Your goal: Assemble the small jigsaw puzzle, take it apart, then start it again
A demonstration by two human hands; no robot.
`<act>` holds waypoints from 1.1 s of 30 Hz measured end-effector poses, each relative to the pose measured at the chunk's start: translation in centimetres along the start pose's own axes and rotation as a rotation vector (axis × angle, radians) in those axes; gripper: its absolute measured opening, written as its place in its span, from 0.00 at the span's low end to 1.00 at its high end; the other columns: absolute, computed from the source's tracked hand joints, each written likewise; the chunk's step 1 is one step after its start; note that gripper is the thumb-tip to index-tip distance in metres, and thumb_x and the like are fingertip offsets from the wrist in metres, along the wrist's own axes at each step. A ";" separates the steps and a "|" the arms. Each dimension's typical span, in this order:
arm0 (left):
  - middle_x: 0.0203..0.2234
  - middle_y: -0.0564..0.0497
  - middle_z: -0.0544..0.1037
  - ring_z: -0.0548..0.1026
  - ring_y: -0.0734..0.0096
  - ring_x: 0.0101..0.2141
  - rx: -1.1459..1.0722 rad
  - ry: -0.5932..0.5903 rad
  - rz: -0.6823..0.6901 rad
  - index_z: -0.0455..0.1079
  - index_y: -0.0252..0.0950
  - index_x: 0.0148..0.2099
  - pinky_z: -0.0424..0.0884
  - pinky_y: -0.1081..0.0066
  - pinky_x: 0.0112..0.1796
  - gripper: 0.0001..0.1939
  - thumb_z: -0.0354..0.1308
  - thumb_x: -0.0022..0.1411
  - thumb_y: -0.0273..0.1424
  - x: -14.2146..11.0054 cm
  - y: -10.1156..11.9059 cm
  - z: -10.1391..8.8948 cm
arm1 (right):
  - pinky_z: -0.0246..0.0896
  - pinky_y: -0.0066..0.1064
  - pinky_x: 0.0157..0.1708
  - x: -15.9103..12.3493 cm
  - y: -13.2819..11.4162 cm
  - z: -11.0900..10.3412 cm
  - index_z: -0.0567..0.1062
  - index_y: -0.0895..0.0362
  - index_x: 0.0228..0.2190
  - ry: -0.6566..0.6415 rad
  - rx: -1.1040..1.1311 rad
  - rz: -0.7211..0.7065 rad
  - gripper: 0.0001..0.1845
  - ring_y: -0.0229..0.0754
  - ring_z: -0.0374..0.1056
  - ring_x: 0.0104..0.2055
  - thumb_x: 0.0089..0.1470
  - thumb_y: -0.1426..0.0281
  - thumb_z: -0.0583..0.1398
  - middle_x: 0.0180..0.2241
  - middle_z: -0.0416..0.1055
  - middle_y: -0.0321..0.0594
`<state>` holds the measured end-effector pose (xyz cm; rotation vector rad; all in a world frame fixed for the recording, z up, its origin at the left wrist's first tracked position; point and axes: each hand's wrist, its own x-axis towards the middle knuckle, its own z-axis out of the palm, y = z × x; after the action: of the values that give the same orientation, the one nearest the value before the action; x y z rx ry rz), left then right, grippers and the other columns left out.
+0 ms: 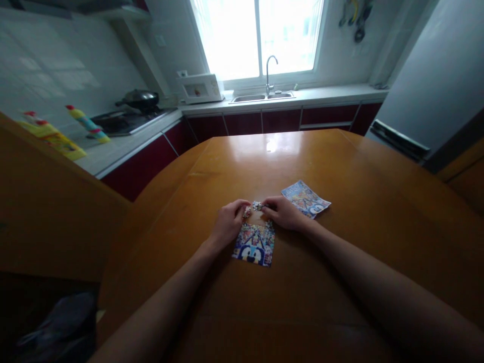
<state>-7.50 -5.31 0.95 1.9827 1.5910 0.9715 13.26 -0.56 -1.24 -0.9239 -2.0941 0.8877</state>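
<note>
Left grip (228,221), right grip (283,213) — pinching puzzle pieces (257,205), tabletop edge (280,135) well beyond

We have passage over the counter (257,161) beyond the printed sheet (302,195) and left of our left hand (227,220). Puzzle pieces (257,205) obstruct the gap to our right hand (284,213); nearer us, the partial puzzle (254,246) obstructs the surface.

Single view: head-worn camera. Position: above surface (242,166), person's side. Orientation: forward, pitched down. Field: wide; forearms (170,302) enter from below, left hand (228,220) and right hand (283,212) near frame center, at middle range. Background: window (234,40) and sink (247,99) at top, well beyond surface. Sides: stove (139,121) at left, fridge (434,75) at right, partly cropped.
</note>
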 end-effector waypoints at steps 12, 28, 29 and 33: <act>0.31 0.51 0.77 0.73 0.69 0.32 0.041 -0.038 0.167 0.73 0.37 0.38 0.65 0.71 0.34 0.11 0.56 0.69 0.38 -0.4 0.5 0.1 | 0.57 0.27 0.30 -0.3 -1.6 0.0 0.82 0.58 0.34 -0.098 0.084 -0.047 0.11 0.36 0.65 0.28 0.60 0.68 0.59 0.27 0.76 0.35; 0.39 0.49 0.77 0.70 0.61 0.43 0.182 0.000 0.246 0.77 0.40 0.45 0.66 0.61 0.46 0.08 0.56 0.69 0.30 -0.1 -0.6 0.4 | 0.60 0.28 0.30 0.5 0.4 0.7 0.78 0.59 0.30 0.166 0.163 -0.004 0.06 0.38 0.68 0.29 0.57 0.71 0.61 0.27 0.76 0.37; 0.39 0.49 0.77 0.70 0.61 0.43 0.189 0.012 0.241 0.77 0.39 0.44 0.66 0.61 0.46 0.08 0.57 0.68 0.29 -0.1 -0.5 0.4 | 0.60 0.27 0.29 0.5 0.3 0.7 0.78 0.59 0.29 0.178 0.151 -0.001 0.06 0.38 0.68 0.29 0.57 0.71 0.61 0.26 0.76 0.37; 0.38 0.49 0.77 0.70 0.61 0.43 0.195 0.013 0.241 0.77 0.38 0.42 0.66 0.61 0.46 0.07 0.57 0.68 0.29 0.0 0.0 0.1 | 0.58 0.28 0.30 0.4 0.0 0.6 0.78 0.58 0.31 0.256 0.026 0.009 0.05 0.37 0.67 0.27 0.57 0.73 0.62 0.26 0.75 0.36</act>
<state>-7.47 -5.33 0.86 2.3496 1.5290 0.9484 12.61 -0.44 -1.40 -0.9798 -1.8573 0.7560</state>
